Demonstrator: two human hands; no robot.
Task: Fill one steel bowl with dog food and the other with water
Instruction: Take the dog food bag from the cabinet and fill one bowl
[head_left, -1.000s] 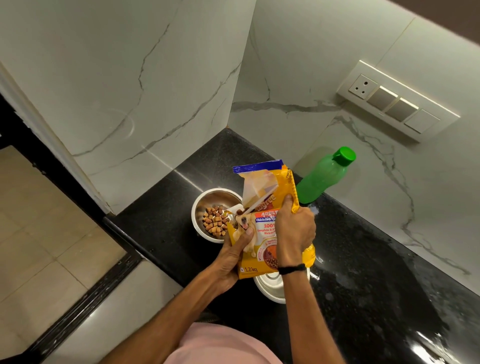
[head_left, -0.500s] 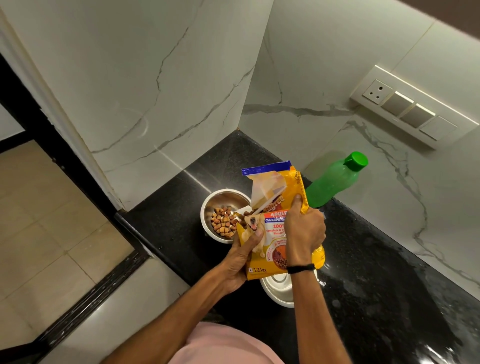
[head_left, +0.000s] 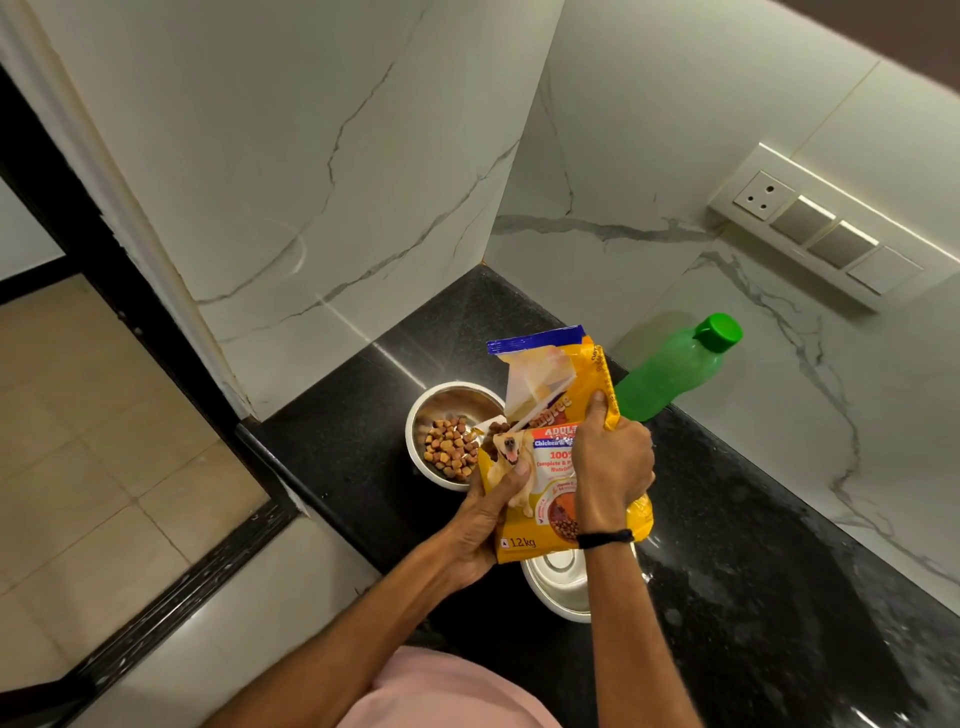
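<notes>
- The dog food bag (head_left: 558, 467), yellow with its top torn open, is held above the black counter (head_left: 727, 519), tipped toward the far bowl.
- The left hand (head_left: 485, 525) grips the bag's lower left edge, thumb across the front.
- The right hand (head_left: 613, 462) is closed on the bag's right edge.
- The far steel bowl (head_left: 441, 415), near the counter's back corner, holds brown kibble (head_left: 449, 452).
- The near steel bowl (head_left: 558, 587) sits at the front edge, partly hidden beneath the bag.
- A green bottle (head_left: 672, 371), capped, stands at the counter's wall edge.
</notes>
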